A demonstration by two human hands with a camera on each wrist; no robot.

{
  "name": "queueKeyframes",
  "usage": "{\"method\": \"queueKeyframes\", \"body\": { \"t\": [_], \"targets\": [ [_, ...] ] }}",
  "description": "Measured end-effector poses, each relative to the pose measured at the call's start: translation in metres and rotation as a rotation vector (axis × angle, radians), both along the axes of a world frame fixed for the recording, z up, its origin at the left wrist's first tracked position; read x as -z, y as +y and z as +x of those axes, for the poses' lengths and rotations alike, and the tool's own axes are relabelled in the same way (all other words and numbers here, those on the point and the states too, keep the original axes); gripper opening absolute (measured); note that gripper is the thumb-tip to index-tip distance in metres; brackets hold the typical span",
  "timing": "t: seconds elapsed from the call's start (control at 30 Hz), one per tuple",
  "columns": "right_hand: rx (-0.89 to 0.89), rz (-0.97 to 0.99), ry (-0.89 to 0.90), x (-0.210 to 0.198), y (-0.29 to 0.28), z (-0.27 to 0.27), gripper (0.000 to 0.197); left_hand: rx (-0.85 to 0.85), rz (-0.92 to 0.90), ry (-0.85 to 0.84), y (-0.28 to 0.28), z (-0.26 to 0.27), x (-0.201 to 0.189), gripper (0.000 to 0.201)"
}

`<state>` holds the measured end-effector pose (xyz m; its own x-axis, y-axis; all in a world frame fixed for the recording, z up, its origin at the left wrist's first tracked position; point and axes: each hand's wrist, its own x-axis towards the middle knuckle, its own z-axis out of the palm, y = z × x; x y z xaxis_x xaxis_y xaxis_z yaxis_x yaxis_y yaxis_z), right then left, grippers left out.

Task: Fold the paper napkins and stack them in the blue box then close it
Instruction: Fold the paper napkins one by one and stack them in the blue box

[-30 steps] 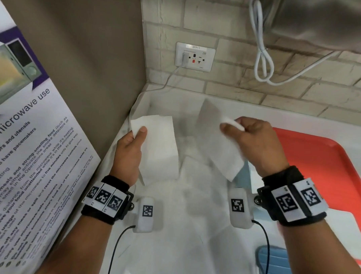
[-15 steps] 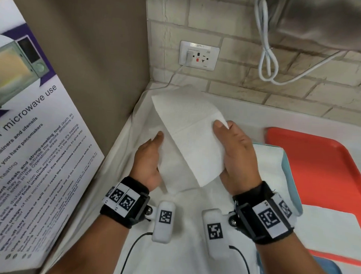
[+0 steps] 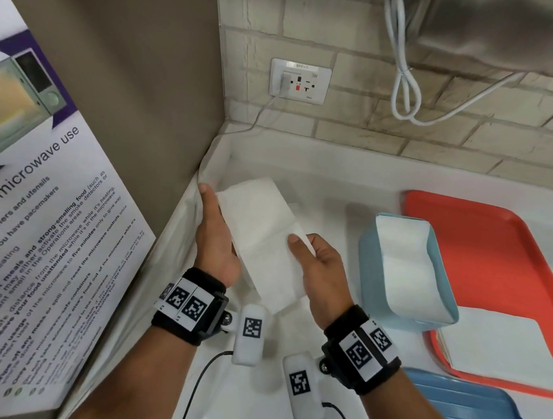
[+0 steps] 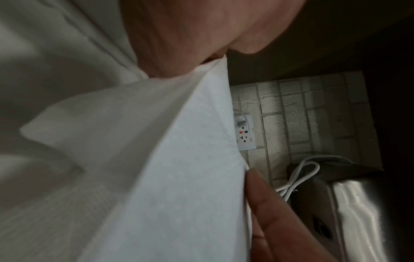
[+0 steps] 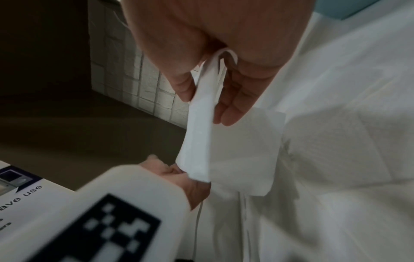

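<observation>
A white paper napkin [image 3: 261, 240], folded over with a crease across it, is held above the white counter between both hands. My left hand [image 3: 217, 225] holds its left edge, index finger stretched along it. My right hand [image 3: 302, 251] pinches the right edge, thumb on top; the right wrist view shows the napkin [image 5: 199, 124] pinched between thumb and fingers [image 5: 233, 99]. The light blue box [image 3: 367, 276] stands open to the right of my hands, with folded white napkins inside. Its blue lid [image 3: 469, 411] lies at the bottom right.
A red tray [image 3: 495, 250] lies behind and right of the box, with a white napkin [image 3: 500, 349] on its near end. More white napkins [image 5: 251, 152] lie on the counter under my hands. A microwave poster [image 3: 46, 231] leans at the left. A brick wall with a socket [image 3: 300, 80] stands behind.
One second ago my hands held the napkin spread wide apart. They came together, folding it, and have since lowered it towards the counter, tilted to the left.
</observation>
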<state>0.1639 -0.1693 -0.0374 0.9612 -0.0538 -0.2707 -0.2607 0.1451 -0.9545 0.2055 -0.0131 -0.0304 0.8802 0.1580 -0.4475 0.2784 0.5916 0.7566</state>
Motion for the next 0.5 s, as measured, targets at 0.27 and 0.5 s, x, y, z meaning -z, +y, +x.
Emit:
{"method": "queueKeyframes", "body": {
  "t": [0.27, 0.5],
  "targets": [
    [-0.256, -0.266, -0.023, 0.017, -0.01, 0.001, 0.021, -0.026, 0.136, -0.215, 0.004, 0.0, -0.001, 0.031],
    [-0.551, -0.791, -0.008, 0.033, -0.046, 0.009, 0.029, -0.175, 0.41, -0.315, 0.035, 0.009, -0.013, 0.018]
  ]
}}
